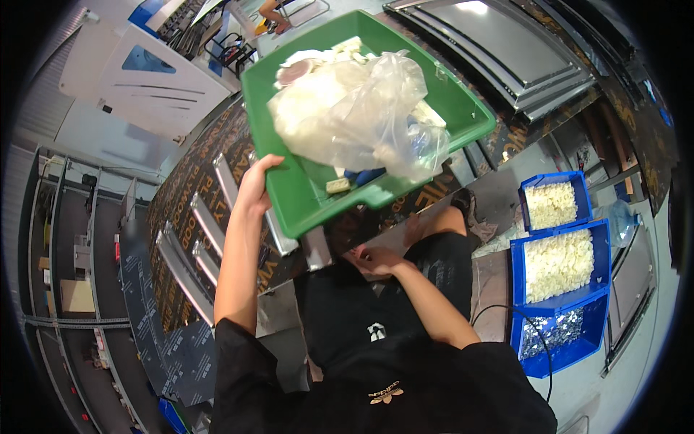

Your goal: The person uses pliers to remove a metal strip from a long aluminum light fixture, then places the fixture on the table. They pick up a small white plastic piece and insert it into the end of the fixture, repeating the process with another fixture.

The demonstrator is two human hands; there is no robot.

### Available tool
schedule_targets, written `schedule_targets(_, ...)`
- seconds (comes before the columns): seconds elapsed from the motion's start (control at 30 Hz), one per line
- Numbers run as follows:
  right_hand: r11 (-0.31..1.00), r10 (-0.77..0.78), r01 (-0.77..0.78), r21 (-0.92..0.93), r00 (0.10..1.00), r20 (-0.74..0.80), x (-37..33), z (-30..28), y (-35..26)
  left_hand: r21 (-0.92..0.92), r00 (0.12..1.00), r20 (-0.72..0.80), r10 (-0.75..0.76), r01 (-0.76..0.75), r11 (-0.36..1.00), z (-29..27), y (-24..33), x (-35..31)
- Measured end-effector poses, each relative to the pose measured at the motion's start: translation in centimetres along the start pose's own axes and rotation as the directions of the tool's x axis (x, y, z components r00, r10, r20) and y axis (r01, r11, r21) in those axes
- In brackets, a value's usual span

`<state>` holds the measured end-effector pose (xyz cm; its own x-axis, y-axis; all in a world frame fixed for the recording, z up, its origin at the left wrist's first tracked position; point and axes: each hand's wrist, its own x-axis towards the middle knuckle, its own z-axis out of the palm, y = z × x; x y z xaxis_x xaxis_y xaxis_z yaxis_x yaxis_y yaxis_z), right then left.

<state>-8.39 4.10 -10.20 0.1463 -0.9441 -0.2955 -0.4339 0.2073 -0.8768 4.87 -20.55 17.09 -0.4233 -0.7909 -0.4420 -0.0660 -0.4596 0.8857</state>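
1. We find the green tub (307,210) in front of the person, over the dark printed tabletop (217,148); we cannot tell whether any part of it rests there.
2. We note the left hand (254,186) at the tub's near left side. A digit lies at the rim and the others are largely hidden; they appear to pinch the wall.
3. We observe the right hand (382,262) low, near the person's lap and apart from the tub. Its fingers look partly curled; we cannot tell whether they pinch anything.
4. Inside the tub we record a clear plastic bag (347,108) with whitish contents, a pinkish round item (294,74), a cream block (337,186) and a blue item (369,176).
5. To the right we list three blue bins (601,253) in a row: two hold cream pieces (559,266), the nearest holds shiny metal pieces (553,334).
6. To the left we see metal bars (206,224) on the tabletop; beyond the tub, at right, stacked panels (499,50).
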Motion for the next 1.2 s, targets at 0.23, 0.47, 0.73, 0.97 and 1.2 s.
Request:
schedule_targets(0.23, 0.997, 0.051, -0.047, -0.053, 0.995, 0.082, -0.7, -1.2, 1.9, 0.157, 0.995, 0.067, -0.072, 0.061, 0.986, 7.2, -0.3, 15.6)
schedule_targets(0.47, 0.992, 0.112, -0.110, 0.057, 0.993, -0.025, -0.7, -3.2, 1.6, 0.181, 0.998, 0.023, -0.054, 0.049, 0.982, 7.2, -3.9, 22.0)
schedule_targets(0.73, 1.000, 0.010, -0.010, 0.003, 0.988, 0.152, -4.0, -6.6, -3.8, 0.494, 0.688, -0.194, 0.699, -0.547, 0.676, 6.2, -1.1, 15.6)
schedule_targets(0.97, 0.895, -0.045, 0.358, 0.265, 0.665, -0.745, -6.1, -19.4, -9.5, 0.648, 0.477, 0.444, 0.758, -0.755, 0.095, -0.3, -17.1, -9.0)
schedule_targets(1.2, 0.921, -0.223, -0.135, -0.365, 0.584, -0.780, 5.7, -34.8, -8.9, 0.645, 0.777, -0.011, 0.629, -0.475, 0.599, -4.5, -27.2, -16.7)
